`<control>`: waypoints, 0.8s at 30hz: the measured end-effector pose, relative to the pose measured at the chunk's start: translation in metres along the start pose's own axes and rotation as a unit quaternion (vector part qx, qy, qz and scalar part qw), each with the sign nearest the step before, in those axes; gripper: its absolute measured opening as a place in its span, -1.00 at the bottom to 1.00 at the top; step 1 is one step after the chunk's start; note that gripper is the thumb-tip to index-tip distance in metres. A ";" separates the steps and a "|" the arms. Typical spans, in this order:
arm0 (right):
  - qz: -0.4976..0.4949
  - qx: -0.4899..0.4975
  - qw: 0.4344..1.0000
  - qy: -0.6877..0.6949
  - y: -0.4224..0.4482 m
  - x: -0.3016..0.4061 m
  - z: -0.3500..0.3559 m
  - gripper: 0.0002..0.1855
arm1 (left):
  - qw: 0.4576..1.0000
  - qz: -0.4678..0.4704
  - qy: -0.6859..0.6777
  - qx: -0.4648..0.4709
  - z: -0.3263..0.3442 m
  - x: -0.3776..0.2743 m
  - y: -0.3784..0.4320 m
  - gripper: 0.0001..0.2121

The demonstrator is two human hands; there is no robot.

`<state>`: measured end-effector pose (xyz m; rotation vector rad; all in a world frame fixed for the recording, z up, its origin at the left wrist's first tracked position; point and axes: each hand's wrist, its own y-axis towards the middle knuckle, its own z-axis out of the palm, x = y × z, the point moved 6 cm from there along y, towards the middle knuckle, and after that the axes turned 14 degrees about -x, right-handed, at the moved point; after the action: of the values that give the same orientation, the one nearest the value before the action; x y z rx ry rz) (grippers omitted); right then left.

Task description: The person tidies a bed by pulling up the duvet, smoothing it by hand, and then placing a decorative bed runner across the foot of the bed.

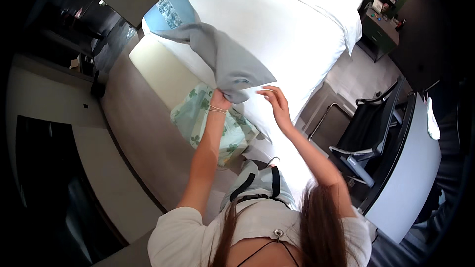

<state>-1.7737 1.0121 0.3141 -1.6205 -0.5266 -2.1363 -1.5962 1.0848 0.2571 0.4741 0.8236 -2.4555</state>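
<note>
My left hand (220, 102), with thin bands at the wrist, grips the edge of a grey cloth (237, 59). The cloth stretches in a twisted fold across the foot of the bed. At its far left end lies a blue section (182, 5) with a patterned band, which looks like part of the same piece. My right hand (277, 107) hovers just right of the cloth's near corner, fingers apart and holding nothing. Beneath both hands spreads the bed's white bedding (267, 26). Below my left wrist, a pale fabric with green clover print (196, 118) is draped over the cream bench (163, 66).
A black chair (356, 129) and a white-topped desk (404, 178) stand to the right. Beyond the bed is a nightstand (386, 31) with small items on it. A luggage rack (326, 118) sits between bed and chair. A dark screen (55, 178) is at left.
</note>
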 end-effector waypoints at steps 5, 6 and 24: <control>0.485 0.048 0.861 0.147 -0.027 -0.109 0.035 -0.12 | 0.997 -0.009 0.042 -0.058 -0.041 0.022 0.018 -0.71; 0.536 0.024 0.800 0.269 -0.016 -0.107 0.051 -0.13 | 0.997 -0.021 0.048 -0.057 -0.030 0.034 0.022 -0.72; -0.617 0.396 0.583 -0.352 0.195 0.164 -0.004 -0.78 | 0.976 -0.168 -0.102 0.098 0.117 0.035 0.058 -0.48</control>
<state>-1.7139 0.8300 0.4816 -1.4748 -3.0249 -1.0501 -1.6109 0.9590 0.3027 0.1527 0.6213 -2.8555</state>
